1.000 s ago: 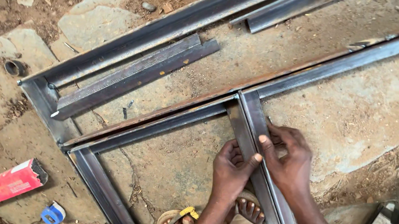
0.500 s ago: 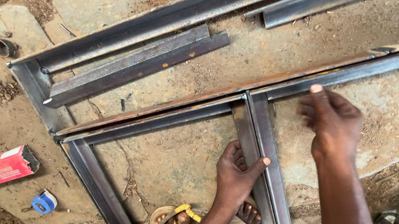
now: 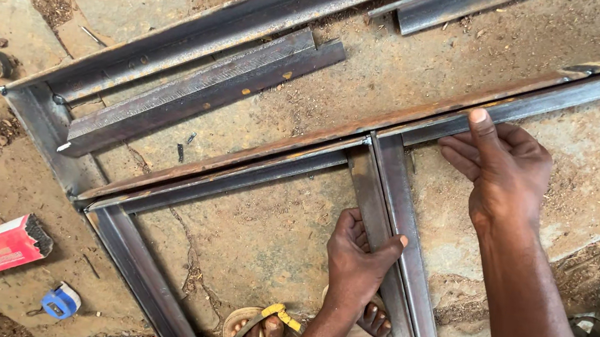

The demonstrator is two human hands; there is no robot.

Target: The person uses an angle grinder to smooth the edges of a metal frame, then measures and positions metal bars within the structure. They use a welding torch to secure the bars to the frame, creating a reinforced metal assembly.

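Head view: left hand (image 3: 356, 259) fingers grip the upright steel bar (image 3: 394, 231); right hand (image 3: 500, 170) fingers, narrow, press the long rail (image 3: 594, 87). Judged heavy, rigid, sharp-edged.

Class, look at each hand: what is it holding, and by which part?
The left hand grips the short steel crosspiece around its middle. The right hand presses on the long angle bar just right of the joint.

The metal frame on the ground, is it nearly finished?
Partly. The grey steel angle-bar frame already has its corner and long rails laid out. In hand: the left hand grips the upright steel crossbar; the right hand presses the long rail. Left: loose short angle bars lie unused, and no finished weld shows at the crossbar joint.
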